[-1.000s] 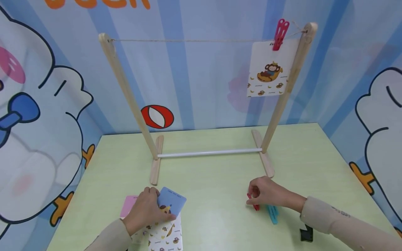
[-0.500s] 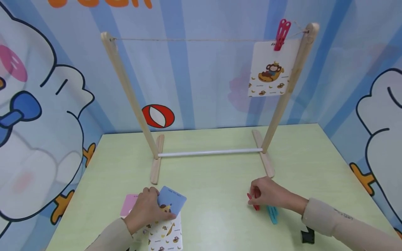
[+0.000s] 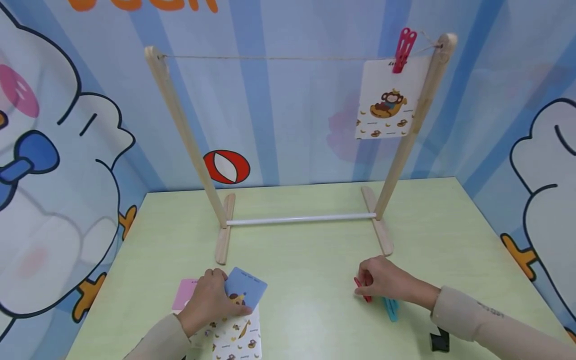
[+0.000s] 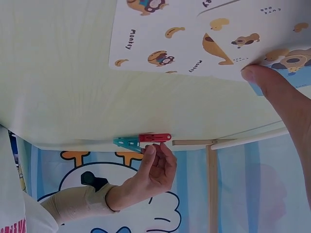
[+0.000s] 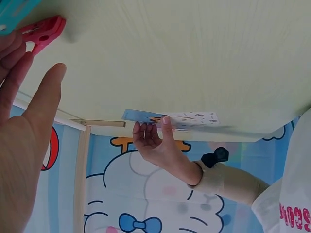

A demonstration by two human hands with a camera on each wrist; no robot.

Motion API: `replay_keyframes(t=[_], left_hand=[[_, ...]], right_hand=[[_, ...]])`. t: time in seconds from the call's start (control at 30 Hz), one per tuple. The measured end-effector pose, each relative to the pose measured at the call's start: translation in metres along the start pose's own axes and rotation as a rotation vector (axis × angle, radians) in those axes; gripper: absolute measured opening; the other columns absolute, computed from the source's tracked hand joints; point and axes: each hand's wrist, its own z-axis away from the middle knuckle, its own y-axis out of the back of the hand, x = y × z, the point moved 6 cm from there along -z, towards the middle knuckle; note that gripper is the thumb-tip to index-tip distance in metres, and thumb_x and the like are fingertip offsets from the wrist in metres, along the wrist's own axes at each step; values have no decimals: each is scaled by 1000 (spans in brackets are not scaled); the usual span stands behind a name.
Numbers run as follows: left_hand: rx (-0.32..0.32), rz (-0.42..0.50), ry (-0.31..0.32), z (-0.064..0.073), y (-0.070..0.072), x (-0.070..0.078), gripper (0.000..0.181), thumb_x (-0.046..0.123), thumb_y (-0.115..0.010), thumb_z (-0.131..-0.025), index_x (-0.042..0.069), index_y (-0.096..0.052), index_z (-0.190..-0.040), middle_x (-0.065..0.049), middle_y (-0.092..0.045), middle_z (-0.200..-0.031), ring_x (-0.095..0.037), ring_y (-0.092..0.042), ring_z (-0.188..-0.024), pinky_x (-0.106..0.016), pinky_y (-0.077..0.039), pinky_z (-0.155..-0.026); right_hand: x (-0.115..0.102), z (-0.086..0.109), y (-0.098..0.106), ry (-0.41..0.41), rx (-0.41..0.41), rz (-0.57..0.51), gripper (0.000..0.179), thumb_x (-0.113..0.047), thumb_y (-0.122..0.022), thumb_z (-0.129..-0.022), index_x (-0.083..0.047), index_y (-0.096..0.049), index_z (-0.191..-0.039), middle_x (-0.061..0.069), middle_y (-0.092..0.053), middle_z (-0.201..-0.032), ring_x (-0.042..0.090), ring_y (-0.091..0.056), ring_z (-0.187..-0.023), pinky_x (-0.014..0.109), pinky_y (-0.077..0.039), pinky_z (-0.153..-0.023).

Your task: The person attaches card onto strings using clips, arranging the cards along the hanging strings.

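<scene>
Between its thumb and fingers, my left hand (image 3: 207, 302) holds a blue card (image 3: 252, 289) over a white card (image 3: 243, 337) printed with small monkeys and bananas. A pink card (image 3: 182, 295) shows partly beyond that hand. On the right, my right hand (image 3: 387, 276) is at a red clothespin (image 5: 46, 31) on the table; in the right wrist view its fingers reach the clothespin while the thumb stands apart. A teal clothespin (image 3: 390, 310) lies right beside the red one, partly under the hand.
Behind the hands stands a wooden frame (image 3: 189, 140) with a string (image 3: 279, 58) across its top. A white monkey card (image 3: 382, 100) hangs at the string's right end from a pinkish-red clothespin (image 3: 405, 50). Wall panels with cartoon ducks surround the table (image 3: 306, 260).
Both hands stay nearly in place. The view shifts slightly between the first frame and now, and the cards and clothespins lie where they were.
</scene>
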Motion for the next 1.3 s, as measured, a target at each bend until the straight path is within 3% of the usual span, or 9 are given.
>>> replay_keyframes(t=[0.77, 1.3], left_hand=[[-12, 57, 48, -2, -2, -4, 105, 59, -85, -37, -6, -48, -111, -10, -46, -87, -22, -44, -76, -34, -42, -63], [-5, 85, 66, -4, -4, -5, 101, 55, -87, -37, -4, -47, -109, -10, -46, -89, -23, -44, -78, -33, -42, -62]], right_hand=[[0, 3, -1, 25, 2, -19, 18, -12, -73, -77, -14, -58, -68, -9, -51, -60, 3, -45, -54, 20, -41, -47], [-1, -2, -4, -7, 30, 7, 22, -20, -76, -75, -13, -56, -69, -9, -51, -61, 3, -45, -54, 20, -42, -48]])
